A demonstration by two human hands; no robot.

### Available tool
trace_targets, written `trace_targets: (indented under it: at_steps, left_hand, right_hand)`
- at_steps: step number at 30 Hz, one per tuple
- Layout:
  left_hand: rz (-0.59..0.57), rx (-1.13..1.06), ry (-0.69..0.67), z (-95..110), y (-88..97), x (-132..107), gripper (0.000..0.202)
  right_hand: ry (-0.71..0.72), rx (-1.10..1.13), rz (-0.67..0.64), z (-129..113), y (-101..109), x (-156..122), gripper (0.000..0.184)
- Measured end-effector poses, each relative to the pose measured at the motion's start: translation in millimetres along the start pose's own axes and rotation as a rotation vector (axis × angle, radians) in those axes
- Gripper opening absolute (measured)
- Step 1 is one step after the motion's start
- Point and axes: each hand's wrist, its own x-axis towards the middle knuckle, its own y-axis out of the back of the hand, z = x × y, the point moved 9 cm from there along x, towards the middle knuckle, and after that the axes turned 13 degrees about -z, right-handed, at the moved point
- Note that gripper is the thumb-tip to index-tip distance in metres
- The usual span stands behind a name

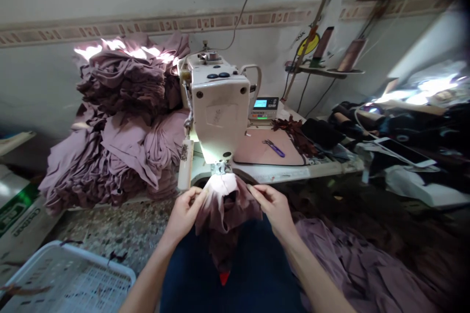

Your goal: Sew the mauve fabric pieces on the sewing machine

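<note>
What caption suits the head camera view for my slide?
Left hand and right hand grip mauve knit fabric at a white sewing machine.

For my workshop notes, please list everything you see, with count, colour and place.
sewing machine: 1, off-white, on table, center
cloth piece: 1, mauve, under the needle, between hands
cloth pile: 1, mauve, left of machine
cloth heap: 1, mauve, lower right
thread cones: 2, brownish, on wall shelf
control panel: 1, white, behind machine, right
mat: 1, pink, table, right of machine
snips: 1, purple, on mat
phone: 1, white, far right
basket: 1, white, lower left
carton: 1, white and green, far left
left hand: 1, bare, pinching cloth piece
right hand: 1, bare, pinching cloth piece
</note>
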Motion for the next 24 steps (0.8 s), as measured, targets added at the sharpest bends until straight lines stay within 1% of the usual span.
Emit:
trace_targets:
  at_steps: [2, 4, 5, 6, 8, 10, 11, 12, 13, 14, 16, 18, 19, 21, 22, 24]
  left_hand:
    - [-0.013, 0.023, 0.048, -5.9, 8.8, -6.1, 0.042]
    - [0.057, -0.012, 0.071, -5.4, 22.0, -6.1, 0.041]
    - [0.109, -0.021, 0.064, -2.3, 28.5, -4.2, 0.040]
    - [0.167, -0.014, 0.048, 1.9, 34.2, -1.7, 0.040]
    - [0.252, 0.034, 0.023, 9.8, 39.5, 4.4, 0.041]
    - [0.276, 0.081, 0.035, 11.9, 37.1, 9.7, 0.045]
    - [0.270, 0.090, 0.045, 11.2, 34.4, 11.1, 0.047]
    - [0.255, 0.088, 0.050, 9.8, 31.2, 11.3, 0.048]
    - [0.237, 0.073, 0.052, 8.0, 28.3, 9.9, 0.049]
    - [0.217, 0.049, 0.052, 5.6, 25.8, 7.1, 0.050]
    - [0.159, -0.008, 0.054, 0.1, 20.7, -1.7, 0.051]
    - [0.050, -0.025, 0.046, -3.4, 12.4, -12.2, 0.049]
    - [-0.031, -0.008, 0.030, -3.2, 6.0, -17.3, 0.048]
    - [-0.186, 0.055, -0.017, -0.7, -8.2, -27.1, 0.044]
    - [-0.225, 0.081, -0.033, 0.0, -13.3, -31.2, 0.041]
    - [-0.206, 0.091, -0.035, -1.8, -18.7, -35.9, 0.035]
  right_hand:
    - [0.012, 0.015, 0.057, 7.5, -0.8, -15.3, 0.044]
    - [0.038, 0.039, 0.059, 7.8, -13.9, -27.9, 0.048]
    - [0.046, 0.054, 0.016, 6.3, -26.5, -31.6, 0.053]
    - [0.041, 0.072, -0.057, 4.9, -42.7, -33.4, 0.057]
    - [-0.015, 0.138, -0.250, 4.0, -80.2, -33.9, 0.055]
    - [-0.094, 0.247, -0.425, 3.9, -114.2, -34.3, 0.057]
    - [-0.122, 0.306, -0.478, 2.8, -126.1, -34.7, 0.060]
    - [-0.137, 0.352, -0.496, 1.2, -133.3, -34.9, 0.061]
    - [-0.140, 0.377, -0.484, -0.6, -135.5, -35.0, 0.060]
    - [-0.136, 0.377, -0.448, -2.2, -133.3, -35.4, 0.057]
    - [-0.123, 0.330, -0.357, -4.7, -119.9, -37.7, 0.053]
    - [-0.123, 0.279, -0.328, -7.5, -104.0, -41.5, 0.052]
    - [-0.131, 0.256, -0.348, -9.5, -97.2, -43.4, 0.050]
    - [-0.124, 0.150, -0.443, -18.2, -87.0, -47.2, 0.041]
    - [-0.088, 0.051, -0.509, -26.7, -84.2, -49.5, 0.034]
    - [0.035, -0.209, -0.655, -48.0, -84.6, -57.6, 0.027]
